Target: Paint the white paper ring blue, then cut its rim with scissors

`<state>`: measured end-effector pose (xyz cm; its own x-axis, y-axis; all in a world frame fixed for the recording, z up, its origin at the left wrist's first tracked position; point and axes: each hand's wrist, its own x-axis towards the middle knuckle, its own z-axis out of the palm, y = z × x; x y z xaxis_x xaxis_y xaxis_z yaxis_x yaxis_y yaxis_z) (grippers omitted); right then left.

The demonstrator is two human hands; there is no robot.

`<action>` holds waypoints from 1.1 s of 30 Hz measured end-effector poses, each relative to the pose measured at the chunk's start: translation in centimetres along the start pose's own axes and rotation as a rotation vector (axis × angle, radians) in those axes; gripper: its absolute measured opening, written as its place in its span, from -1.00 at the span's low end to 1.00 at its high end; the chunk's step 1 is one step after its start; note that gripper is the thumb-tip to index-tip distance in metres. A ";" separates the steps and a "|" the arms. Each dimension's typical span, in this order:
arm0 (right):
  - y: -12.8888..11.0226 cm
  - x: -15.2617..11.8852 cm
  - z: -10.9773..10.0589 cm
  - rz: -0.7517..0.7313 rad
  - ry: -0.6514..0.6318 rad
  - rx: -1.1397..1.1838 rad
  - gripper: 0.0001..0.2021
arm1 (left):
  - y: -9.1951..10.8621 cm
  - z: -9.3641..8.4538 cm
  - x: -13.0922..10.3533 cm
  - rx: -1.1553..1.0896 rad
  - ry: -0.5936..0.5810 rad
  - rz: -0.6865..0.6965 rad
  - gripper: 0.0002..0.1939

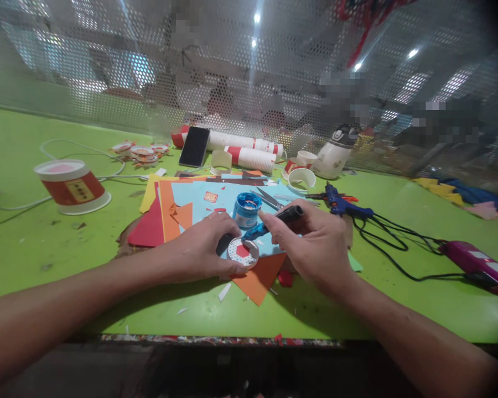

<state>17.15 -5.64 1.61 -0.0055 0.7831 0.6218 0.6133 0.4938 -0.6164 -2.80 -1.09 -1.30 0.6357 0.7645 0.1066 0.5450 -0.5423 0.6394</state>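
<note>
Between the thumb and fingers of my left hand (209, 246) is a small round white disc (231, 254) with blue specks and a red shape in its middle. My right hand (315, 243) is closed round a black-handled paintbrush (290, 214). Blue paint coats the brush's lower part, and its tip is at the disc's upper edge. Just behind the disc stands an open jar of blue paint (246, 220), its rim smeared. Scissors (269, 198) lie beside the jar. Sheets of light blue (191, 210), red (147, 226) and orange paper (259, 282) spread underneath.
A red-and-white paper cup (72, 187) sits upside down on the left. Further back are a phone (194, 146), stacked cups (249, 158) and a white jug (335, 155). A blue glue gun (344, 203) trails black cable to a magenta device (477, 262) on the right.
</note>
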 end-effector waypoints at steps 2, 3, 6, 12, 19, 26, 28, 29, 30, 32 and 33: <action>0.0 0.0 0.0 -0.005 -0.005 0.000 -0.70 | -0.1 0.0 0.0 -0.001 0.003 0.005 -0.54; 0.0 0.0 0.1 -0.006 -0.005 -0.001 -0.70 | -0.1 0.0 0.0 -0.001 0.001 0.003 -0.54; -0.1 -0.1 0.1 0.004 -0.010 0.003 -0.70 | -0.1 0.0 0.0 -0.003 -0.004 0.002 -0.54; 0.0 -0.2 0.2 -0.001 -0.011 0.012 -0.71 | 0.0 0.0 0.1 -0.006 -0.010 0.002 -0.54; 0.1 -0.3 0.3 -0.081 -0.018 -0.009 -0.71 | -0.1 0.0 0.1 -0.019 -0.022 -0.004 -0.47; 0.1 -0.3 0.2 -0.103 -0.037 -0.053 -0.74 | 0.0 0.1 0.2 -0.014 -0.015 -0.001 -0.50; 0.1 -0.3 0.2 -0.118 -0.033 -0.059 -0.75 | 0.1 0.1 0.2 -0.014 -0.014 -0.004 -0.49; 0.1 -0.3 0.2 -0.119 -0.034 -0.061 -0.75 | 0.1 0.1 0.1 -0.013 -0.016 -0.006 -0.49; 0.1 -0.4 0.2 -0.117 -0.036 -0.067 -0.76 | 0.1 0.0 0.1 -0.013 -0.018 -0.005 -0.49; 0.0 -0.5 0.3 -0.111 -0.039 -0.077 -0.76 | 0.2 0.0 0.0 -0.012 -0.024 -0.004 -0.49; 0.0 -0.5 0.3 -0.107 -0.041 -0.077 -0.76 | 0.2 -0.1 0.0 -0.014 -0.026 -0.003 -0.50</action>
<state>16.92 -5.93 1.17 -0.1055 0.7431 0.6608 0.6661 0.5462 -0.5079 -2.75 -1.20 -1.12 0.6482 0.7568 0.0844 0.5395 -0.5347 0.6504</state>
